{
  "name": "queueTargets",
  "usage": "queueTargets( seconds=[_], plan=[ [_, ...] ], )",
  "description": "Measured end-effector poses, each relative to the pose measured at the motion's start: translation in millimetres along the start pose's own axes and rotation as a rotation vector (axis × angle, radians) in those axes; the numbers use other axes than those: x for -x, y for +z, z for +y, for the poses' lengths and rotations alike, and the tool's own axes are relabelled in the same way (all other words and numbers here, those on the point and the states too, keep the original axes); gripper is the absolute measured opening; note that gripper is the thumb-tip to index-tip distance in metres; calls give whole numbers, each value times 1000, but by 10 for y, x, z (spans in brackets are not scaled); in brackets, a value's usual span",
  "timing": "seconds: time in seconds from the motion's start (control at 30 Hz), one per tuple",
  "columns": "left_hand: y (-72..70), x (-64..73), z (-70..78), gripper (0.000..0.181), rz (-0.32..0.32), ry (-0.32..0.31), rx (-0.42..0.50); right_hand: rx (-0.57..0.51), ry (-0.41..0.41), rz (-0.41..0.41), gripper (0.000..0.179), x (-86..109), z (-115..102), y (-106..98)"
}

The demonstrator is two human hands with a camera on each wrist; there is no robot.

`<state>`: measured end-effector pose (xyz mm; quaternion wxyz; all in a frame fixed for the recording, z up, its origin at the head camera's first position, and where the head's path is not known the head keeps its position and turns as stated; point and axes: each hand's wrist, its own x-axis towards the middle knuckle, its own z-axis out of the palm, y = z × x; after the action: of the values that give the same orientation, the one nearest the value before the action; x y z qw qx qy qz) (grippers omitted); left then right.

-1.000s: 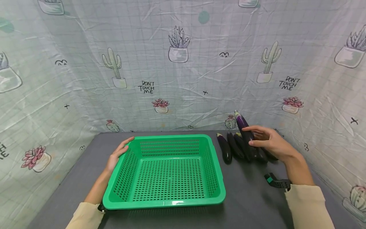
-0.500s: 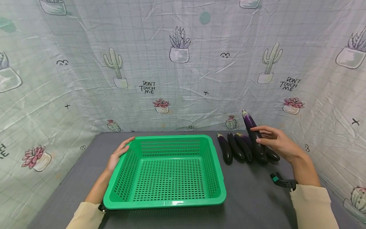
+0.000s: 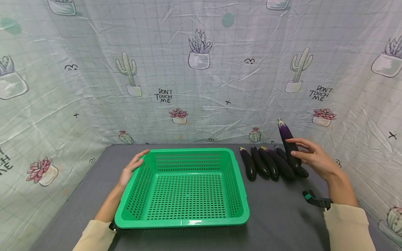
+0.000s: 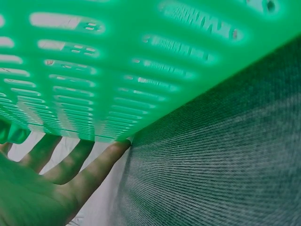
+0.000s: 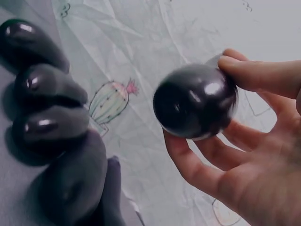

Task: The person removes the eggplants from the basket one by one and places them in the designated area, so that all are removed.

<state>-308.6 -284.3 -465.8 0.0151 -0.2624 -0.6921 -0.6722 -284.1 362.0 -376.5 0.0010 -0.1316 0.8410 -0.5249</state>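
Observation:
My right hand (image 3: 317, 158) holds an eggplant (image 3: 288, 143) between thumb and fingers. It is raised with its pale stem end up; its round, glossy end (image 5: 193, 101) fills the middle of the right wrist view. Below and left of it lies a row of several dark eggplants (image 3: 265, 164). My left hand (image 3: 127, 172) touches the far part of the left side of a green plastic basket (image 3: 182, 223). Seen from the left wrist, its fingers (image 4: 94, 176) extend straight to the slotted basket wall. The basket holds nothing.
The basket and eggplants rest on a grey tabletop (image 3: 273, 216). A pale curtain (image 3: 216, 83) printed with potted cacti hangs behind the table and along both sides. A black strap (image 3: 317, 200) sits at the right wrist.
My right hand has moved right with the raised eggplant, away from the basket and over the row's right end. More lying eggplants show now. The left hand stays at the basket.

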Motion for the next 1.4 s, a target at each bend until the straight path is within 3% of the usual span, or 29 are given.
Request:
queueTargets(
  seconds=[0.23,0.7,1.07,1.4],
  plan=[
    [-1,4,1,50,-24,4,74,22,26,75,54,17,110,-87],
    [-7,9,-3,50,-18,17,51,136,68,141,60,47,326,-236],
    [-5,14,1,50,-41,-8,131,281,107,306,59,44,604,-295],
    [-22,14,-17,51,-75,-7,209,400,191,294,57,39,805,-322]
  ],
)
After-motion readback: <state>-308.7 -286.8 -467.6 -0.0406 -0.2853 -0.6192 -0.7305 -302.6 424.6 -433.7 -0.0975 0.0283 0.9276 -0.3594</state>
